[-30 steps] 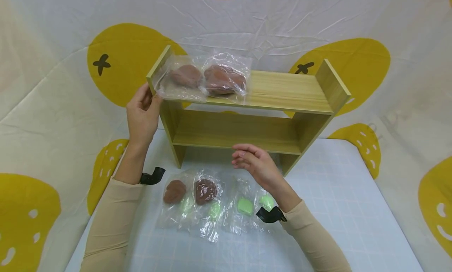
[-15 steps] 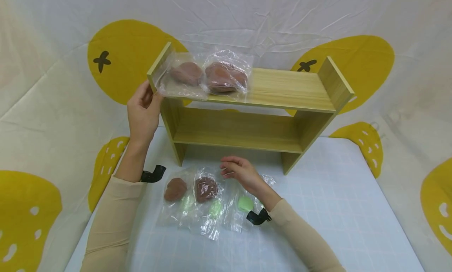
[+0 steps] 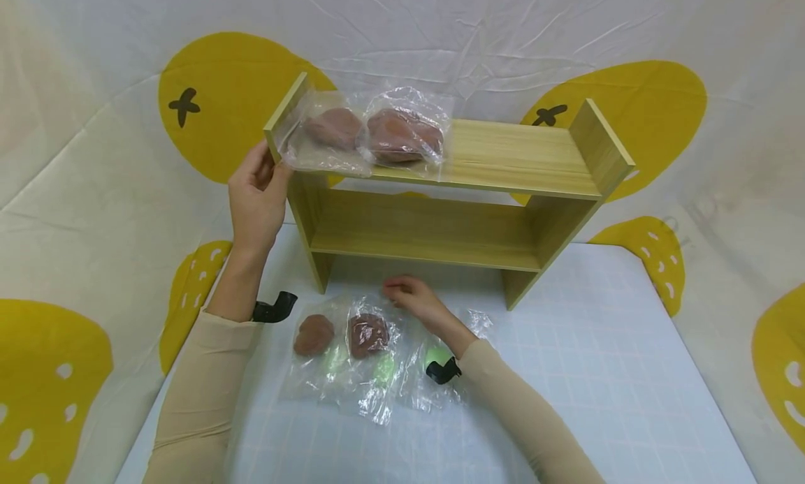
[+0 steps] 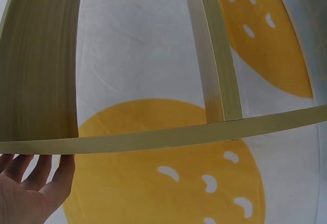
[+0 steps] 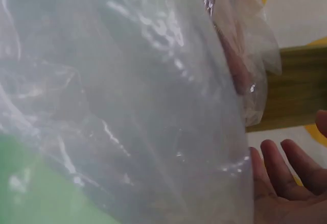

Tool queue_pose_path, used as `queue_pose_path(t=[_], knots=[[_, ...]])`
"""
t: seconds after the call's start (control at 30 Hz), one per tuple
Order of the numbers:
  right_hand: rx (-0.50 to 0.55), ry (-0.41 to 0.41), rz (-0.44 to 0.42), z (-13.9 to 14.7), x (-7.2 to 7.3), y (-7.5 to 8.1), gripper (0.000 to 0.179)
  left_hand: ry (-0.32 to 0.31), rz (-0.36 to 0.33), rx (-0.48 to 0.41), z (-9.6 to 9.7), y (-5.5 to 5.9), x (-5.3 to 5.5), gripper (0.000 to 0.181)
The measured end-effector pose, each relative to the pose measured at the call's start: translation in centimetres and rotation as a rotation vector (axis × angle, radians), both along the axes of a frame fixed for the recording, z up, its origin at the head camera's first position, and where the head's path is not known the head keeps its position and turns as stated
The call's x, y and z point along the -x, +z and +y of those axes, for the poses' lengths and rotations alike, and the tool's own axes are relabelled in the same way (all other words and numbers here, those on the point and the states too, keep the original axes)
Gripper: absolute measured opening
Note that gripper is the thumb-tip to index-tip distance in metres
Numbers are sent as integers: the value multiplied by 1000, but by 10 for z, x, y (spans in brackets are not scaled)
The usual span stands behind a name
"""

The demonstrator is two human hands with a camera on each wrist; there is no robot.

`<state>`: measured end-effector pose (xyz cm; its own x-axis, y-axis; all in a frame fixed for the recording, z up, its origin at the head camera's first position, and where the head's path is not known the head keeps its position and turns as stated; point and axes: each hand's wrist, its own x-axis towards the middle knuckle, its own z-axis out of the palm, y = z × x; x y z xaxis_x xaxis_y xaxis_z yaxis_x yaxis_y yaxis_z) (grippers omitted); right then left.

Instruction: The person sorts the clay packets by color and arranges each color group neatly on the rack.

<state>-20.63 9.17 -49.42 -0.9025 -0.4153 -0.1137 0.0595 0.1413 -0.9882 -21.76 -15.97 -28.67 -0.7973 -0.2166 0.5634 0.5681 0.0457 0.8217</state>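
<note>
My left hand [image 3: 258, 198] grips the left side panel of a light wooden two-tier shelf [image 3: 516, 156]; in the left wrist view its fingers [image 4: 64, 175] press the panel's outer face. Beside it on the top board stand two clear plastic bags, each with a reddish-brown lump: one bag [image 3: 335, 129] at the panel, another [image 3: 405, 135] to its right. My right hand [image 3: 416, 306] hovers over the flat bags below the shelf, its fingers [image 5: 273, 163] apart from the thumb and holding nothing. Near it lie a bag with a brown lump [image 3: 369, 335] and one with a green lump [image 3: 435, 353].
Another bagged brown lump [image 3: 314, 335] lies at the left of the table row, with pale green pieces [image 3: 385, 369] showing lower in the overlapping bags. The pale checked tabletop [image 3: 604, 372] extends right. A white cloth with yellow shapes [image 3: 629, 114] hangs behind the shelf.
My right hand has moved left and a little down, from in front of the shelf's lower board to above the bags on the table. My left hand stays on the shelf's panel.
</note>
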Motion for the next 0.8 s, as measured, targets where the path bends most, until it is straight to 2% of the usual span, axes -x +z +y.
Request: queue_pose_path(t=[0.2,0.33,0.43,0.67,0.8], knots=[[-175,81,96,-3,4,-7,41,9,-1,12,0,0,0,36],[-232,171,143,-5,3,-6,39,10,-4,14,0,0,-1,36],[-265,209,148,-8,2,-3,38,12,-5,14,0,1,-1,35],[-475,241,150,-11,2,0,46,19,-3,27,0,1,0,35],[-529,263,136,-11,3,0,49,23,-9,33,-1,1,0,35]])
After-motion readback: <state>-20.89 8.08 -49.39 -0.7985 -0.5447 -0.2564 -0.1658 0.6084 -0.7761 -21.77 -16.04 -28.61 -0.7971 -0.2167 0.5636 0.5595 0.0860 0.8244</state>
